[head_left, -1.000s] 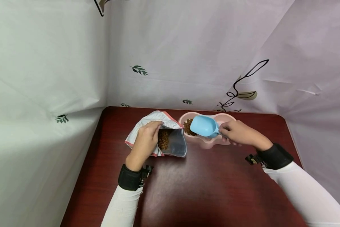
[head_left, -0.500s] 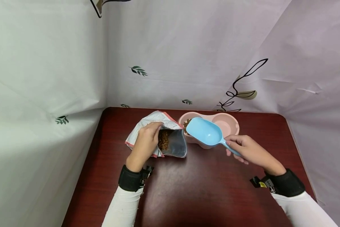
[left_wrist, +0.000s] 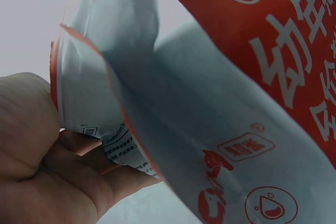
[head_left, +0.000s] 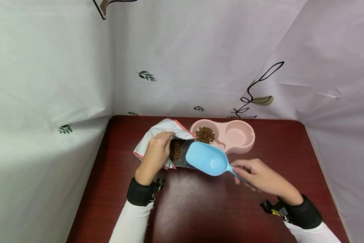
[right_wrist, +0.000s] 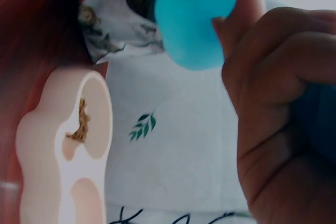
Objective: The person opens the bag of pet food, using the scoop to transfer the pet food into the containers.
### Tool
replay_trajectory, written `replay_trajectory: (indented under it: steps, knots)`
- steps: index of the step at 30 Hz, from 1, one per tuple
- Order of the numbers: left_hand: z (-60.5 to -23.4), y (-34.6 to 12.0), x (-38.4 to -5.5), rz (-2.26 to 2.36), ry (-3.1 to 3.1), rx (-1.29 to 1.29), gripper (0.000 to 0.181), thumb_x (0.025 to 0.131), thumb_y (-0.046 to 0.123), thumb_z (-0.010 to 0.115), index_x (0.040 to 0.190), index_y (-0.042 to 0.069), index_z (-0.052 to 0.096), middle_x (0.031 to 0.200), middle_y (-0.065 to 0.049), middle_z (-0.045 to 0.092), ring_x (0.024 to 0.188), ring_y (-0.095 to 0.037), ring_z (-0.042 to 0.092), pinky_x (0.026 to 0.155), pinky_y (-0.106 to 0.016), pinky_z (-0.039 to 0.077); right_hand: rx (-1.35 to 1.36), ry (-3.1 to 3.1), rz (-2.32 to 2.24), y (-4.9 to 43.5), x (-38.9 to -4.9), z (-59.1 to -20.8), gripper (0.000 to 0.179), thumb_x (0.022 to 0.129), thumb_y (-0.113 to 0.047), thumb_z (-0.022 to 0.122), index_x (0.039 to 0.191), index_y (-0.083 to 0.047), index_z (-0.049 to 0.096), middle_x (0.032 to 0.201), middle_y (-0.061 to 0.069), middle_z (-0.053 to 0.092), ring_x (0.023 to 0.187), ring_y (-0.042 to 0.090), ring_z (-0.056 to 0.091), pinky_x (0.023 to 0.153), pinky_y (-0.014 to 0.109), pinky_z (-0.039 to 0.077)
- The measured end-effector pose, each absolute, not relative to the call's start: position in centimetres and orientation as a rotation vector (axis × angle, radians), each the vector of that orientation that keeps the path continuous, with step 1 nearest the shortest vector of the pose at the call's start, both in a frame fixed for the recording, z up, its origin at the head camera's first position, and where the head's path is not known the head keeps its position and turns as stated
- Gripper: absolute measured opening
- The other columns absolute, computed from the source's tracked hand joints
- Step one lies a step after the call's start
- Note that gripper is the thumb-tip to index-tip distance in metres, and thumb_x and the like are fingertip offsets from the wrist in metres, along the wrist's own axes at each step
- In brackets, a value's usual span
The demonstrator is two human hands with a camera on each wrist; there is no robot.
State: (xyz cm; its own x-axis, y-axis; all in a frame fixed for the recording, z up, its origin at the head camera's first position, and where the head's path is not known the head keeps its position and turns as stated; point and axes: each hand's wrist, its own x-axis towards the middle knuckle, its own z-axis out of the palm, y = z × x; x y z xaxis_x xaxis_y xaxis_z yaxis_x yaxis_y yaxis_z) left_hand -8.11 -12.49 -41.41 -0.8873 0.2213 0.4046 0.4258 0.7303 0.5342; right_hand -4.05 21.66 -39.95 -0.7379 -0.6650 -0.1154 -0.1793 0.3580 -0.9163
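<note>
My left hand (head_left: 155,153) grips the upper edge of a white and red pet food bag (head_left: 160,130), whose mouth gapes to the right. Brown kibble (head_left: 175,150) shows inside it. In the left wrist view the fingers curl round the folded rim of the bag (left_wrist: 105,98). My right hand (head_left: 258,175) holds a light blue scoop (head_left: 207,158) by its handle. The scoop's bowl has nothing in it and its tip overlaps the bag's mouth in the head view. Behind the scoop stands a pink double bowl (head_left: 223,125) with kibble (head_left: 205,135) in its left well.
The dark red wooden table (head_left: 200,209) runs up to a pale cloth backdrop (head_left: 185,60) with leaf prints. The bowl's right well (head_left: 239,135) has no kibble showing. Black straps (head_left: 140,191) sit on both wrists.
My right hand has drawn the scoop from over the pink bowl, toward me and then left to the bag's mouth. The bowl's kibble is uncovered. My left hand stays on the bag.
</note>
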Motion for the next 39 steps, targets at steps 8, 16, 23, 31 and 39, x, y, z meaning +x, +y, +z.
replay_trajectory:
  steps: [8,16,23,31,39]
  knots:
    - [-41.5,-12.6,-7.9,-0.933,-2.617,-0.532,0.019,0.098,0.003,0.054,0.109,0.0,0.07,0.107,-0.014,0.071,0.104,-0.023,0.065,0.085,-0.04,0.057,-0.73,2.313,-1.101,18.7,-4.9,-39.3,0.021,0.103,-0.027,0.049,0.087,-0.024,0.062,0.065,-0.007,0.061,0.039,0.002,0.041,0.038,0.021,0.04]
    - [-41.4,-12.5,-7.6,-0.939,-2.612,-0.534,0.02,0.098,0.003,0.053,0.11,0.0,0.07,0.107,-0.013,0.071,0.104,-0.022,0.065,0.086,-0.04,0.057,-0.849,2.511,-0.838,15.6,-6.1,-38.1,0.032,0.099,-0.016,0.052,0.069,-0.026,0.058,0.057,-0.011,0.06,0.046,0.002,0.041,0.05,0.023,0.04]
    - [-41.6,-12.3,-7.6,-0.927,-2.593,-0.552,0.02,0.097,0.001,0.054,0.108,0.0,0.07,0.105,-0.013,0.072,0.103,-0.021,0.065,0.087,-0.039,0.056,-0.826,2.505,-0.752,13.5,-6.9,-37.6,0.032,0.098,-0.015,0.05,0.067,-0.021,0.056,0.054,-0.011,0.052,0.047,0.004,0.039,0.051,0.026,0.039]
    - [-41.6,-12.1,-7.4,-0.91,-2.601,-0.541,0.02,0.096,0.0,0.055,0.108,0.0,0.07,0.106,-0.013,0.072,0.103,-0.022,0.065,0.087,-0.04,0.057,-0.849,2.502,-0.69,10.9,-8.3,-38.7,0.038,0.097,-0.014,0.051,0.06,-0.018,0.057,0.051,-0.009,0.05,0.046,0.006,0.042,0.051,0.027,0.039]
    - [-41.7,-12.0,-7.2,-0.899,-2.631,-0.54,0.021,0.096,0.0,0.056,0.11,0.001,0.07,0.109,-0.014,0.071,0.104,-0.022,0.065,0.088,-0.041,0.056,-0.694,2.401,-0.758,9.1,-9.0,-40.3,0.028,0.098,-0.013,0.052,0.077,-0.005,0.069,0.058,0.004,0.066,0.047,0.009,0.05,0.049,0.026,0.041]
